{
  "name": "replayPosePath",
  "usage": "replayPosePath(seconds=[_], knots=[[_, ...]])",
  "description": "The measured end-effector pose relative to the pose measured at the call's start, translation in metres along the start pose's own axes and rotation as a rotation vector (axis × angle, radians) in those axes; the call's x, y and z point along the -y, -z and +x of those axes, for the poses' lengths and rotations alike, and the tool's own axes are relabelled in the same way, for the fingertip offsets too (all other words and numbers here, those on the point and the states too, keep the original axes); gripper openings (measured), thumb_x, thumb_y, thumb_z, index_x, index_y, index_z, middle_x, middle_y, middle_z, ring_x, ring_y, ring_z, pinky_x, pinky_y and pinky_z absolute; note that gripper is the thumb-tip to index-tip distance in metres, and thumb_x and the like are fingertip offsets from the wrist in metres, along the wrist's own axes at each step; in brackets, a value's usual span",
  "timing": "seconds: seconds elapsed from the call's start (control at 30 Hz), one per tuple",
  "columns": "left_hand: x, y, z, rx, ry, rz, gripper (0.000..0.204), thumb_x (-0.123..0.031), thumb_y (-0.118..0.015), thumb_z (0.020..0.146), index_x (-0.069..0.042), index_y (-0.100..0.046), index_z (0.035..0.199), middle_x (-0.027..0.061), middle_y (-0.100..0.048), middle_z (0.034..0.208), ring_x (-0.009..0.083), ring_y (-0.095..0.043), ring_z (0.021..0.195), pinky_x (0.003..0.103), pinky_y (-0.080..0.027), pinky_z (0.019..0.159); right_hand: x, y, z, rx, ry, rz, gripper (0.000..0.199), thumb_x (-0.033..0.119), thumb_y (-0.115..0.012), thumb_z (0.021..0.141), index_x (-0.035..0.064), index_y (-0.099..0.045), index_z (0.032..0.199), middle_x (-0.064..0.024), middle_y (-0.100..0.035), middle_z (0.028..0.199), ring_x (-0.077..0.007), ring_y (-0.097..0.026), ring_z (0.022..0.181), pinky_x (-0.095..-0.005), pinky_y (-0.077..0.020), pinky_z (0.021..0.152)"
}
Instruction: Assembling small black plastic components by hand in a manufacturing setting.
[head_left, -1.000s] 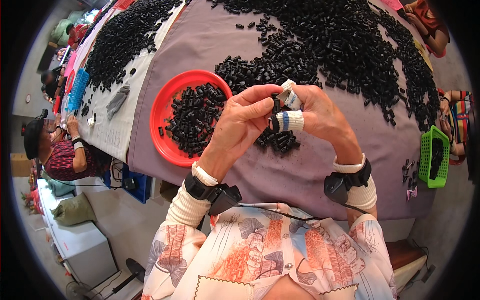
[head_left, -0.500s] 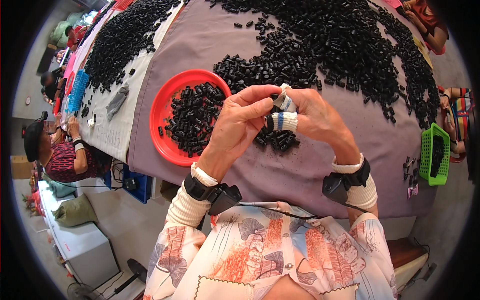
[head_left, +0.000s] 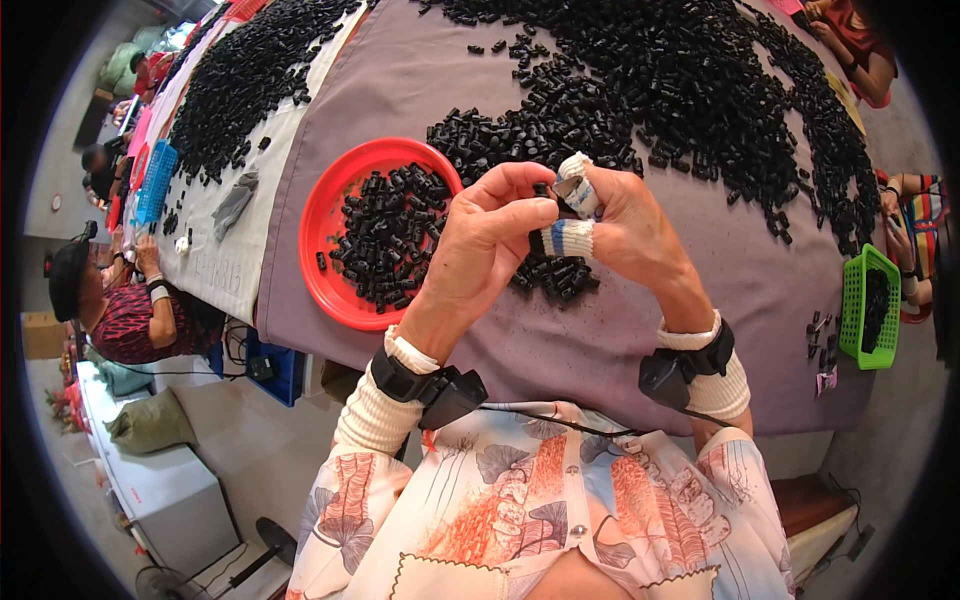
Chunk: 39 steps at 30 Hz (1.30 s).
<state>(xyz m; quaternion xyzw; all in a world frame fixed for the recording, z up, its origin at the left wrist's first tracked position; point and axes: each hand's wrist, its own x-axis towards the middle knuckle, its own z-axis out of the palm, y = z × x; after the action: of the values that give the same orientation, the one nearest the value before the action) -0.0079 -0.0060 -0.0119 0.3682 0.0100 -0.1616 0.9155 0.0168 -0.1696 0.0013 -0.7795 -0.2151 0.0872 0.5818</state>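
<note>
Over the table's near middle, my left hand (head_left: 480,230) pinches a small black cylindrical part (head_left: 542,190) between thumb and forefinger. My right hand (head_left: 640,225) is closed just to its right, thumb and forefinger wrapped in white finger covers (head_left: 572,240) with blue stripes. Something small and greyish shows between those covered fingers, too small to name. Below and left of my hands, a round red tray (head_left: 320,275) holds many similar black parts (head_left: 385,250). A large heap of black parts (head_left: 560,120) spreads beyond my hands, and a few lie beneath them.
A green basket (head_left: 852,310) with black parts stands at the table's right edge, near small loose pieces (head_left: 822,345). At left, a paler table carries another black heap (head_left: 240,80), a grey cloth (head_left: 235,205) and a blue basket (head_left: 157,180). Other people work around the tables.
My right hand has tilted and opened slightly away from the black part, its covered forefinger raised. My left hand keeps its pinch almost in place.
</note>
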Motion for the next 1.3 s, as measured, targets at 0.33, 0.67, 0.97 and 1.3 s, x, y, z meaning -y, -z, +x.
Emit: replayPosePath(seconds=[0.33, 0.67, 0.97, 1.3], knots=[[0.0047, 0.0005, 0.0011, -0.117, 0.007, 0.031, 0.016, -0.004, -0.056, 0.083, 0.001, -0.06, 0.098, 0.0049, -0.061, 0.088, 0.0095, -0.057, 0.082, 0.024, -0.047, 0.076, -0.001, -0.0045, 0.0004, -0.074, 0.03, -0.027, 0.025, 0.016, -0.072, 0.065, -0.0008, -0.056, 0.073, -0.0046, -0.052, 0.059, -0.0088, -0.047, 0.054, -0.0272, -0.0386, 0.049], [0.0022, 0.0036, -0.0037, -0.002, 0.002, -0.026, 0.022, -0.008, -0.052, 0.09, 0.003, -0.056, 0.109, 0.0074, -0.06, 0.095, 0.0125, -0.059, 0.084, 0.029, -0.05, 0.079, -0.0046, 0.0008, 0.0013, 0.048, -0.032, -0.003, 0.032, 0.023, -0.075, 0.065, -0.0008, -0.056, 0.075, -0.0057, -0.053, 0.061, -0.0118, -0.046, 0.055, -0.0283, -0.0396, 0.051], [0.0007, 0.0026, -0.0048, -0.047, 0.013, 0.024, 0.02, -0.006, -0.054, 0.088, 0.002, -0.058, 0.106, 0.0074, -0.062, 0.096, 0.0115, -0.059, 0.082, 0.026, -0.051, 0.075, -0.0021, 0.0009, 0.0056, 0.113, -0.022, -0.134, 0.042, 0.032, -0.075, 0.063, -0.0024, -0.055, 0.076, -0.0108, -0.052, 0.06, -0.0209, -0.049, 0.054, -0.0336, -0.0404, 0.053], [0.0032, 0.0032, -0.0036, -0.063, 0.002, 0.029, 0.017, -0.006, -0.055, 0.088, 0.001, -0.059, 0.103, 0.007, -0.062, 0.094, 0.0115, -0.059, 0.083, 0.026, -0.051, 0.074, -0.0082, -0.0004, 0.004, 0.138, 0.003, -0.14, 0.034, 0.028, -0.069, 0.069, -0.0013, -0.051, 0.075, -0.0138, -0.052, 0.06, -0.0274, -0.05, 0.053, -0.0367, -0.0399, 0.054]])
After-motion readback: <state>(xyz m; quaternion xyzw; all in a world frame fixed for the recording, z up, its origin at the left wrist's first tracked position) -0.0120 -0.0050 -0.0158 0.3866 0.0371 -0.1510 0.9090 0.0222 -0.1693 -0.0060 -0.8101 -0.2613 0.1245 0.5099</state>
